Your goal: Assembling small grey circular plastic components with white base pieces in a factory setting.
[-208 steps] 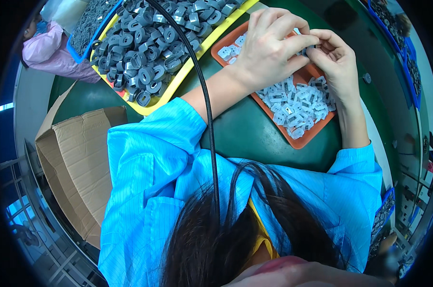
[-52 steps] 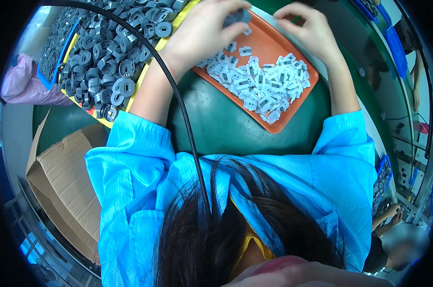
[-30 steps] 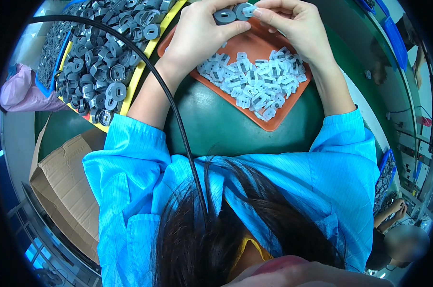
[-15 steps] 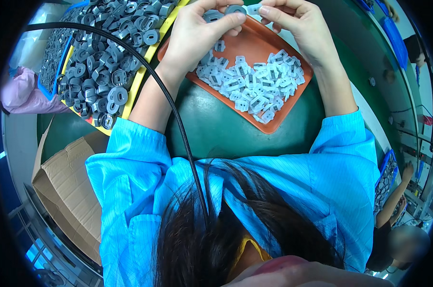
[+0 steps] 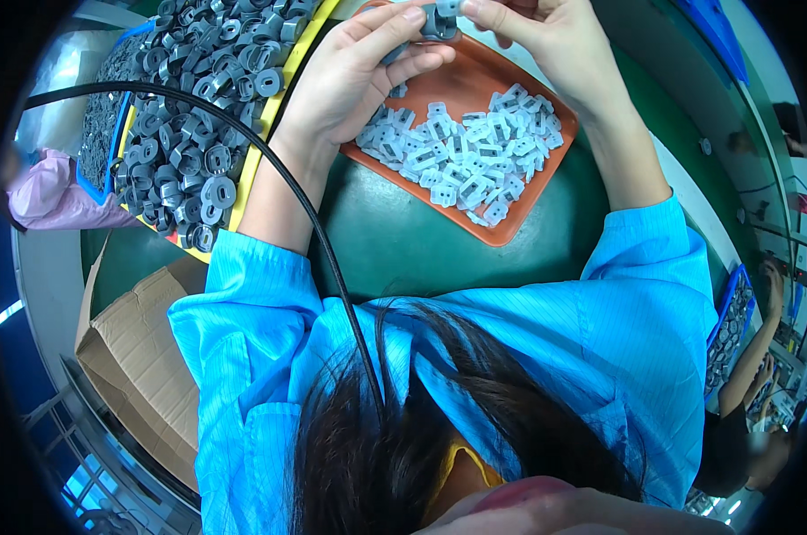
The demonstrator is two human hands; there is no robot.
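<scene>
Over the far end of an orange tray [image 5: 503, 234], my left hand [image 5: 359, 67] grips a round grey plastic housing [image 5: 439, 25] between thumb and fingers. A further grey piece [image 5: 393, 55] shows under its palm; how it is held is hidden. My right hand [image 5: 555, 53] pinches a small translucent white plastic plate [image 5: 448, 7] right at the top of the grey housing. Whether the plate sits inside it cannot be made out. Many similar translucent plates [image 5: 466, 152] lie heaped in the tray below my hands.
To the left, a yellow-edged bin [image 5: 250, 183] is piled with grey housings [image 5: 185, 134]. Beyond it stands a blue-edged bin [image 5: 91, 187] of small dark parts. A black cable [image 5: 307, 192] crosses over my left forearm. An open cardboard box [image 5: 145, 348] is at lower left. Co-workers are on the right.
The grey housing in my left hand has turned from flat to more side-on. My right hand has brought the white plate against it. The view has shifted slightly.
</scene>
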